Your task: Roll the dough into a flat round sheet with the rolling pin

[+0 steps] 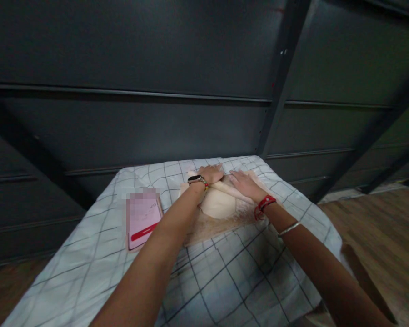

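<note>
Left hand [211,173] and right hand [244,185] lie spread flat over a rolling pin [230,191], probably for even pressure on the dough [220,205]; phone [141,221] toward the surface's [204,281] left edge.

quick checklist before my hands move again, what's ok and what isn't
1. Hands by the pale rolling pin: ok, left hand and right hand are both at it.
2. Firm grip: cannot tell, the fingers are too small and blurred.
3. Flat pale round on the brown board: ok, it lies there.
4. Even thickness of the round: cannot tell from this angle.
5. Phone off the board: ok, it lies to the left on the checked cloth.
6. Bare wrists: not ok, watch on the left, red bracelet on the right.
</note>
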The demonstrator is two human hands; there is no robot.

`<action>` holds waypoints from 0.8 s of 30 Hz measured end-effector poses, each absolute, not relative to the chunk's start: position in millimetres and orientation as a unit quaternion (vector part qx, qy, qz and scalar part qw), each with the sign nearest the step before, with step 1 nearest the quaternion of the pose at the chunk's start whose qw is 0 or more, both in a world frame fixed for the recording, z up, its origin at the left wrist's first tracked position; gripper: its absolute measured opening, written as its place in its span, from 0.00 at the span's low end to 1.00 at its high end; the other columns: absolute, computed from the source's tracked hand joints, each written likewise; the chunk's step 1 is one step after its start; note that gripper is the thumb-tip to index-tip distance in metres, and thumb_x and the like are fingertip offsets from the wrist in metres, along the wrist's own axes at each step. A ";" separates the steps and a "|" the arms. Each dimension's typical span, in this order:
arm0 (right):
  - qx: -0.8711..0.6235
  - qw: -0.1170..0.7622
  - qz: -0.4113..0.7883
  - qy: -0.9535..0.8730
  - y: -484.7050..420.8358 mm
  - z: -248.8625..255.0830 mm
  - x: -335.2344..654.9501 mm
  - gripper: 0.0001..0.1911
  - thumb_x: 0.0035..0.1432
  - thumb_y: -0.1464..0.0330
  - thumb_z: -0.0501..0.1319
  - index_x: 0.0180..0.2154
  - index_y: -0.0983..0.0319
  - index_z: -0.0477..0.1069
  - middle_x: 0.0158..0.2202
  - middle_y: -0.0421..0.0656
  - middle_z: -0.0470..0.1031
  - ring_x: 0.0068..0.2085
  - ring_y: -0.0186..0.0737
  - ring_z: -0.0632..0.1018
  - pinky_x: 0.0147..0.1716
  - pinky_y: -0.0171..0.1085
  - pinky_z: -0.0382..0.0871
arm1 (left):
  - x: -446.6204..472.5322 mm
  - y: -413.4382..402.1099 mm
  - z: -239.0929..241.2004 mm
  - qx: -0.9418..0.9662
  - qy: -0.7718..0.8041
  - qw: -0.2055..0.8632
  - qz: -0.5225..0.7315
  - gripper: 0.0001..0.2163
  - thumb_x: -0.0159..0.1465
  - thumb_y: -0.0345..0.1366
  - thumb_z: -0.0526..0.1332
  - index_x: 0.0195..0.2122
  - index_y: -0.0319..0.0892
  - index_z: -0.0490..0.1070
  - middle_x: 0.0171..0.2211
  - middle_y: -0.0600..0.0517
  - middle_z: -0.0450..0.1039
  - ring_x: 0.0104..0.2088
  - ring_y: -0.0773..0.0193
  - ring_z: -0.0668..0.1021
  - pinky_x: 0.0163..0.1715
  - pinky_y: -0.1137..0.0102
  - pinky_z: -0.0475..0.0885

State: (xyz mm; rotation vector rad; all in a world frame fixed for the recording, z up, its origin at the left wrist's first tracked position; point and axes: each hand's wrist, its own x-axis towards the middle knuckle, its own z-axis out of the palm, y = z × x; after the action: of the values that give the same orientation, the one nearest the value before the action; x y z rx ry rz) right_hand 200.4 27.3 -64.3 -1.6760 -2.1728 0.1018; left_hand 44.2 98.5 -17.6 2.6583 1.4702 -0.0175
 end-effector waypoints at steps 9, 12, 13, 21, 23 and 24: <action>-0.546 0.243 0.142 -0.789 -12.1 -45.1 169.2 0.28 0.68 0.60 0.36 0.58 0.67 0.61 0.61 0.51 0.62 0.61 0.40 0.63 0.61 0.43 0.53 | 23.7 62.7 -15.8 0.870 0.493 0.018 -0.023 0.20 0.65 0.42 0.49 0.55 0.45 0.68 0.53 0.47 0.71 0.51 0.54 0.72 0.47 0.66 0.63; -0.530 0.251 0.151 -0.796 -30.6 -42.5 154.6 0.29 0.68 0.60 0.37 0.60 0.69 0.59 0.62 0.52 0.60 0.62 0.40 0.63 0.61 0.41 0.53 | 10.7 44.0 -14.8 0.866 0.498 0.011 -0.042 0.19 0.67 0.41 0.46 0.48 0.41 0.73 0.49 0.44 0.74 0.48 0.53 0.75 0.44 0.66 0.65; -0.522 0.250 0.142 -0.803 -35.8 -42.4 150.5 0.28 0.68 0.61 0.37 0.60 0.69 0.59 0.62 0.51 0.61 0.62 0.40 0.63 0.61 0.41 0.54 | 6.3 39.0 -15.6 0.865 0.500 0.008 -0.048 0.20 0.67 0.40 0.45 0.47 0.40 0.74 0.48 0.43 0.75 0.47 0.52 0.75 0.43 0.66 0.65; -0.576 0.228 0.012 -0.785 -52.5 -49.6 139.5 0.26 0.68 0.62 0.40 0.59 0.67 0.59 0.58 0.53 0.66 0.60 0.46 0.64 0.57 0.46 0.59 | -5.9 31.5 -29.4 0.860 0.508 -0.030 0.025 0.23 0.67 0.42 0.43 0.62 0.40 0.58 0.60 0.45 0.62 0.60 0.55 0.64 0.55 0.63 0.57; -0.589 0.221 -0.014 -0.777 -49.3 -50.2 142.0 0.26 0.68 0.61 0.41 0.59 0.67 0.59 0.58 0.54 0.66 0.60 0.48 0.65 0.56 0.46 0.61 | -2.6 33.2 -27.8 0.856 0.515 -0.012 0.029 0.24 0.67 0.42 0.44 0.62 0.40 0.58 0.59 0.43 0.64 0.59 0.54 0.65 0.55 0.61 0.57; -0.588 0.217 -0.024 -0.778 -46.4 -50.1 144.1 0.26 0.67 0.61 0.41 0.59 0.67 0.60 0.57 0.55 0.66 0.59 0.48 0.65 0.55 0.46 0.61 | -0.6 34.4 -26.6 0.854 0.519 -0.004 0.031 0.24 0.67 0.42 0.44 0.61 0.39 0.59 0.58 0.42 0.65 0.58 0.52 0.66 0.54 0.61 0.57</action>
State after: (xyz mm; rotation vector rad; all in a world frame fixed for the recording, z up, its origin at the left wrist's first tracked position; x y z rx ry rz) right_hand 144.1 -46.4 -50.1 -1.6296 -2.1556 -0.0673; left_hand -0.6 34.4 -26.6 2.6908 1.6355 0.0992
